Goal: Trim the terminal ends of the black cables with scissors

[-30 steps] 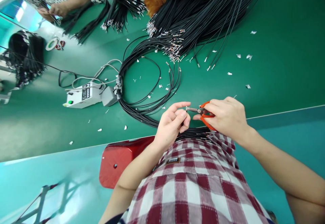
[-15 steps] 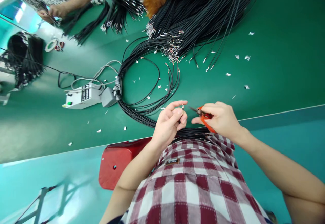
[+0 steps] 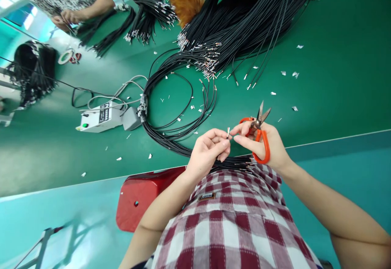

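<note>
Head view: your left hand (image 3: 210,149) pinched a small metal terminal (image 3: 228,132) on a black wire end just above the bench edge, right hand (image 3: 262,143) gripped orange scissors (image 3: 259,132), blades apart & pointing away, fingertips touching the terminal—best kept steady, blades off skin.

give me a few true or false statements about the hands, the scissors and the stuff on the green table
1. The right hand holds orange-handled scissors. True.
2. The scissor blades point down at the shirt. False: they point up and away from the person.
3. The left hand pinches a small metal piece at its fingertips. True.
4. The wires on the green table are white. False: nearly all are black, in bundles and loops.
5. A white box lies left of the wire loop. True.
</note>
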Motion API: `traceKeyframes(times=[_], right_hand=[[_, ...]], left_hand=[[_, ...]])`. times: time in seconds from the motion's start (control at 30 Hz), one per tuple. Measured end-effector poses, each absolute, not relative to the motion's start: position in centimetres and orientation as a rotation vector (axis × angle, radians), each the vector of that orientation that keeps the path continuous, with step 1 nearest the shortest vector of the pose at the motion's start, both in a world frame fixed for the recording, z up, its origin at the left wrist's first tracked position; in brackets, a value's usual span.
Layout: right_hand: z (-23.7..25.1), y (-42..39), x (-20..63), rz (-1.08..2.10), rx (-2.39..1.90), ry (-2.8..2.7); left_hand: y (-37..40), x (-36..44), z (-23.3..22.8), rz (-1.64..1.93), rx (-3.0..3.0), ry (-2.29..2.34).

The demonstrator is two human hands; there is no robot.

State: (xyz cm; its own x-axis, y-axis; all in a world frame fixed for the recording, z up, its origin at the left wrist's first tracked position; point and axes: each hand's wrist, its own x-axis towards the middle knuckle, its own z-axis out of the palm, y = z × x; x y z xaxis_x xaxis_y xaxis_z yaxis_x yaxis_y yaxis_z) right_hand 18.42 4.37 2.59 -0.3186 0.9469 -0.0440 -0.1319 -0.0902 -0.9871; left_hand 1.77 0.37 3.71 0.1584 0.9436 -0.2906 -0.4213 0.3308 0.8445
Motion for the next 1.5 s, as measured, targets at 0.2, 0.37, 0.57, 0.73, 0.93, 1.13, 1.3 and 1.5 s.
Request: traceKeyframes(times=[0.2,0.37,0.57,0.73,0.93,1.13,1.3,1.5], right_hand=[[2.9,4.4,18.1,1.557,-0.946,-1.263],[2.8,4.5,18.5,1.519,-1.026,-1.215],[3.0,4.1,19.1,1.428,-1.042,-1.303],[3.4,3.9,18.8,1.352,-1.06,-1.324],[3.3,3.8,18.4,1.361,-1.068,-1.262],[2.5,3.2,18.1,1.36,-1.05,-1.252],[2.0,2.8,17.7,1.278,-1.067,-1.264],[1.7,2.3,17.8,1.177,-1.012,-1.408]], left_hand=[[0.5,1.8,3.4,1.026,0.689,0.919],[0.4,1.8,3.1,1.049,0.701,0.986],[0.5,2.6,4.1,1.065,0.794,1.211],[0.5,3.1,4.5,1.046,0.864,1.285],[0.4,3.1,4.5,1.06,0.854,1.273],[0.3,2.8,3.4,1.093,0.807,1.138],[0.1,2.9,3.5,1.168,0.903,1.071],[0.0,3.0,3.7,1.118,1.023,1.184]])
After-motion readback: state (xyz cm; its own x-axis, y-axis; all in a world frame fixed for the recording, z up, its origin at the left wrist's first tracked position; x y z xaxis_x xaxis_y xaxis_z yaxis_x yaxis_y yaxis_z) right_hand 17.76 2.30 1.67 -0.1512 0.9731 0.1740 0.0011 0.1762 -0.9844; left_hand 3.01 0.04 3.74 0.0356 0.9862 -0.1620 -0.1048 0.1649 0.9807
